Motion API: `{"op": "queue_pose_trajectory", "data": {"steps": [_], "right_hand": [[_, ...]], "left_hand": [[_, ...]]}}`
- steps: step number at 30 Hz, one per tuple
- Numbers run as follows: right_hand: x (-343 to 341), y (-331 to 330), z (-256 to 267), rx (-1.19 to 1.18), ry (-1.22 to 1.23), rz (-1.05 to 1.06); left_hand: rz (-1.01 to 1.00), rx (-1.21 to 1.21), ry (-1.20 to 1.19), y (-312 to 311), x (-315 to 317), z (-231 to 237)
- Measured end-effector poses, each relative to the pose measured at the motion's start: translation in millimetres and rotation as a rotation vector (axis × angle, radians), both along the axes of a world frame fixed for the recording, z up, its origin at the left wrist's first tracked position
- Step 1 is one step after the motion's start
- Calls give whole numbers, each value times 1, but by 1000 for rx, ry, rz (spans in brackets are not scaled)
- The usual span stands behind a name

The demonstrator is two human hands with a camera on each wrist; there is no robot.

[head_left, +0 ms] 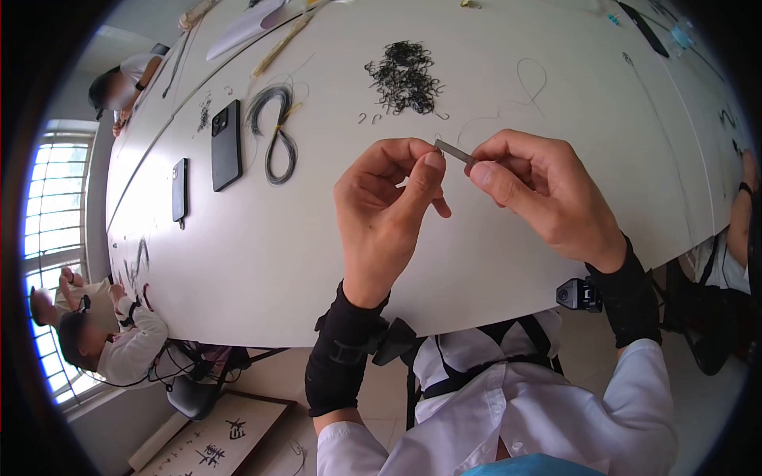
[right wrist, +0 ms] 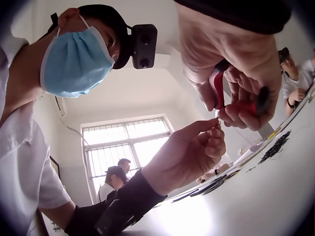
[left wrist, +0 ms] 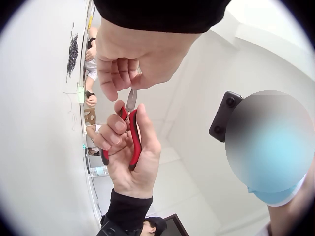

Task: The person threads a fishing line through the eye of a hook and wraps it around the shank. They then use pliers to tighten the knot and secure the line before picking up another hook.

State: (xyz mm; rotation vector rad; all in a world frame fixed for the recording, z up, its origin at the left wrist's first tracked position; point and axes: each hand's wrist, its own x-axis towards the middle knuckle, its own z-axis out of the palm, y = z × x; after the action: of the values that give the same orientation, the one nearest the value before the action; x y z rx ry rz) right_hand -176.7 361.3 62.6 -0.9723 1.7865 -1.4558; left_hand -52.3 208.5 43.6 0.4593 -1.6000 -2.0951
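Observation:
My left hand [head_left: 385, 210] pinches a small thin piece between thumb and forefinger; the fingertips hide most of it, so its shape cannot be told. From the right, my right hand [head_left: 548, 186] holds pliers [head_left: 456, 151], whose grey metal nose reaches the left fingertips. In the left wrist view the pliers' red and black handles [left wrist: 135, 142] lie in the curled fingers of the right hand [left wrist: 130, 162], below the left hand [left wrist: 142, 54]. The right wrist view shows the right hand [right wrist: 231, 54] above the left hand [right wrist: 189, 150], tips meeting.
Beyond the hands lies a pile of small dark hooks [head_left: 406, 78]. Left of it are a bundle of dark line [head_left: 280, 143] and two phones [head_left: 227, 147] [head_left: 181, 189]. Loose thin line [head_left: 533, 87] lies right of the pile. Other people sit around the white table [head_left: 262, 262].

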Motion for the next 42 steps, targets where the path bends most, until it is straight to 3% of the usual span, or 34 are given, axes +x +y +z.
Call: {"op": "queue_pose_trajectory", "data": {"steps": [20,26,29,35,42], "right_hand": [[-1,-2,-1,62,-74,7],[-1,-12,1,-49,-465,-66],[-1,-15,-3,-95,-500,-53],[1,-15,-6,-139,-438,-125],[-2,-12,-1,-84,-447,-62]], "left_hand": [[-58,102,-46,-3,-1,1],[-142,289,-7,-2,-1,-1],[-186,329,-6,-1,-1,-5],[-213,322,6,0,-1,-7],[-218,319,23,-2,-1,-8]]}}
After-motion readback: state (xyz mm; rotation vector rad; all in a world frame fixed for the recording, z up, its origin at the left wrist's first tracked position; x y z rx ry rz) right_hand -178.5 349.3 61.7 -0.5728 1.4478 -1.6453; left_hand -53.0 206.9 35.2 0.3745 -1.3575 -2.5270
